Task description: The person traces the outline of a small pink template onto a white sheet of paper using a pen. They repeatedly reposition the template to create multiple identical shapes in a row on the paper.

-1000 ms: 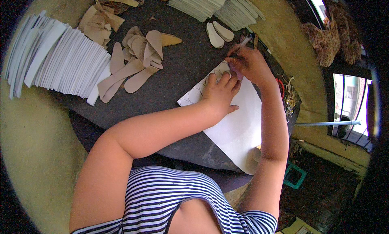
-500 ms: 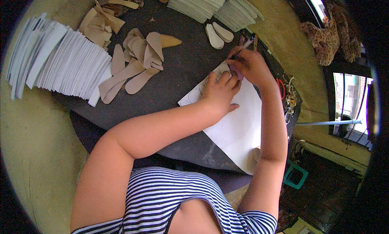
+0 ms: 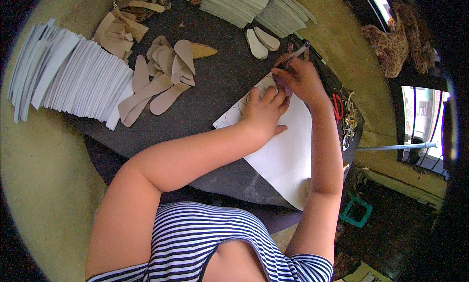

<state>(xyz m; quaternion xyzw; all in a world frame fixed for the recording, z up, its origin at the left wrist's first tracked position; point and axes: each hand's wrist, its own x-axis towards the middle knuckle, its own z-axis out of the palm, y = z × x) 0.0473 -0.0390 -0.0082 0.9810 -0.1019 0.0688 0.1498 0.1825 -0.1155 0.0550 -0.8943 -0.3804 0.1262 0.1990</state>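
Observation:
On the dark table lies a white sheet (image 3: pixel 284 152) with rounded outlines drawn along its far left edge. My left hand (image 3: pixel 263 113) rests on that sheet, fingers spread, fingertips against a small purple piece (image 3: pixel 287 89) that they partly cover. My right hand (image 3: pixel 304 82) grips a pen (image 3: pixel 298 50) at the sheet's far corner, close beside the purple piece. The pen's tip is hidden by the fingers. Beyond the hands lie two pale insoles (image 3: pixel 257 42), side by side.
Stacked white strips (image 3: pixel 83 72) stand at the left, with beige sole-shaped pieces (image 3: pixel 166 62) beside them. More white stacks (image 3: pixel 239 6) sit at the back. Red-handled scissors (image 3: pixel 337 106) lie at the right edge, near small straps (image 3: pixel 349 121). A roll (image 3: pixel 307 187) sits by my right forearm.
My right hand has shifted slightly, and the pen it holds now leans further to the right. My left hand keeps its place on the sheet.

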